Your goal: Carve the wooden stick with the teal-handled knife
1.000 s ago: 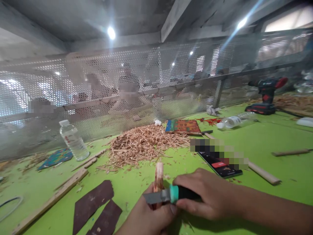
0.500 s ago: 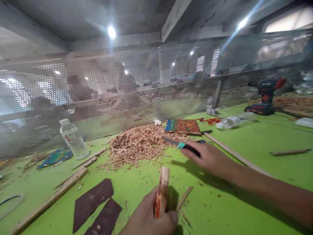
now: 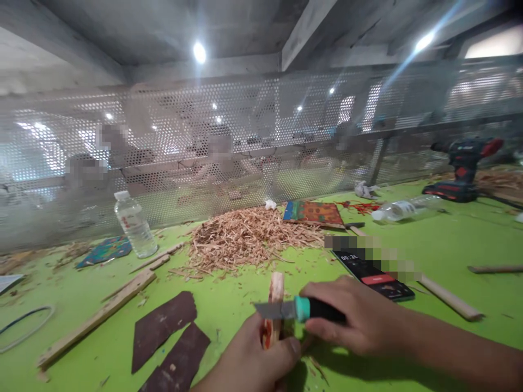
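A short piece of wood (image 3: 277, 287), pale with red-brown patches, stands upright in my left hand (image 3: 255, 356), its top end poking out above the fingers. My right hand (image 3: 355, 318) is wrapped round the black and teal handle of a knife (image 3: 278, 310). The blade points left and lies across the near face of the wood, just above my left thumb. Whether the edge bites into the wood I cannot tell. Two pieces of dark brown sandpaper (image 3: 165, 329) lie left of my hands on the green table (image 3: 229, 305).
Behind my hands is a heap of wood shavings (image 3: 245, 239). A phone (image 3: 379, 275) and a wooden stick (image 3: 449, 296) lie to the right. A water bottle (image 3: 135, 226) stands at left, near a wooden strip (image 3: 98, 318). A cordless drill (image 3: 463, 169) stands at back right, before a perforated screen (image 3: 261, 147).
My right hand has brought the knife from beside the shavings down and towards me, onto the wood. The phone has come into sight. My left hand keeps its hold.
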Available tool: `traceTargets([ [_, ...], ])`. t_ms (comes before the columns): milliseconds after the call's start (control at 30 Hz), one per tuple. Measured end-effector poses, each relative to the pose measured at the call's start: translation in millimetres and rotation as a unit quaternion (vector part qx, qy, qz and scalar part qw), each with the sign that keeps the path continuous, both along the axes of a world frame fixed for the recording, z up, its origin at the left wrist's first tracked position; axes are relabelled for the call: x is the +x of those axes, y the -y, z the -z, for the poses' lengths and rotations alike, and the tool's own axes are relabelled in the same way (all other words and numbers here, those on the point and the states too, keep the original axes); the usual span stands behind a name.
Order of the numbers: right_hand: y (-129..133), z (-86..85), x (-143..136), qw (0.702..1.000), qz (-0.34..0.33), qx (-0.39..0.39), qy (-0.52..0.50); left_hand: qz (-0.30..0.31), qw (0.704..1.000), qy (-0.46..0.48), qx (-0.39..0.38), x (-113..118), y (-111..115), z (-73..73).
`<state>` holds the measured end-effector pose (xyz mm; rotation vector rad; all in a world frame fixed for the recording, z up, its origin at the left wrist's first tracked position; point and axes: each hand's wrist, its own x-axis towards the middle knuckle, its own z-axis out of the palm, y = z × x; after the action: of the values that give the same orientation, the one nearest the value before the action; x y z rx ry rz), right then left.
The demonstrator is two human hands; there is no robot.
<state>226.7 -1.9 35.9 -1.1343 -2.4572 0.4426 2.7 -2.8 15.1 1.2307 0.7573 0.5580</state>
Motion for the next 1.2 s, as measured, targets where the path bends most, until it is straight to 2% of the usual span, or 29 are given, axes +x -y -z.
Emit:
traceTargets([
  [67, 3.3, 3.9, -3.7, 0.999, -0.028, 0.013, 0.017, -0.005, 1.000, 0.006, 0.007, 0.6, 0.0, 3.3],
  [167, 1.6, 7.9, -2.7, 0.999, -0.031, 0.026, 0.025, -0.025, 0.999, 0.021, 0.014, 1.7, 0.1, 5.8],
  [333, -8.3, 10.8, 4.0, 0.998, -0.001, 0.046, 0.038, -0.033, 0.999, 0.021, -0.001, 5.5, -1.8, 2.5],
  [567, -11.3, 5.5, 9.7, 0.998, 0.052, -0.004, 0.024, -0.031, 0.999, 0.024, -0.025, 3.2, -6.8, 0.5],
  [767, -10.7, -0.6, 9.2, 0.997, 0.071, 0.031, 0.030, -0.020, 0.999, 0.011, -0.048, 2.9, -6.6, 3.3],
  [833, -8.2, -2.8, 7.4, 0.996, 0.072, 0.035, 0.033, -0.036, 0.999, 0.003, -0.031, 1.1, -5.8, 5.2],
  [967, -1.7, -3.4, 3.6, 0.997, 0.063, 0.020, 0.029, -0.082, 0.995, -0.015, 0.063, -4.0, -5.8, 8.5],
  [1200, -4.1, -0.3, 3.8, 0.997, 0.069, -0.006, 0.025, -0.036, 0.997, 0.032, 0.062, -7.8, -4.3, 2.2],
])
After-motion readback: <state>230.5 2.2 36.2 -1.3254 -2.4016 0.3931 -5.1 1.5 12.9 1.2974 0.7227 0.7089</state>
